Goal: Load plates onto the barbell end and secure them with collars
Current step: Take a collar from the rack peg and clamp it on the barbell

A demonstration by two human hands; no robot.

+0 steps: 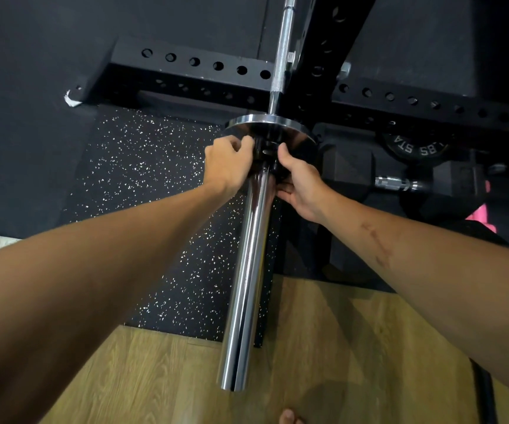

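Note:
A chrome barbell sleeve (247,270) runs from the bottom centre up toward the rack. A small shiny plate (265,120) sits at the sleeve's inner end against the shoulder. Just in front of it a black collar (267,153) is on the sleeve. My left hand (227,162) grips the collar's left side with curled fingers. My right hand (300,182) wraps its right and lower side, thumb pointing up along the plate. The collar is largely hidden by both hands.
A black perforated rack frame (204,67) crosses behind the bar. A black weight plate (412,148) with white lettering and a dumbbell (397,183) lie at the right. Speckled rubber mat (155,179) lies under the bar, wooden floor (323,347) nearer me. A pink object (481,217) sits at right.

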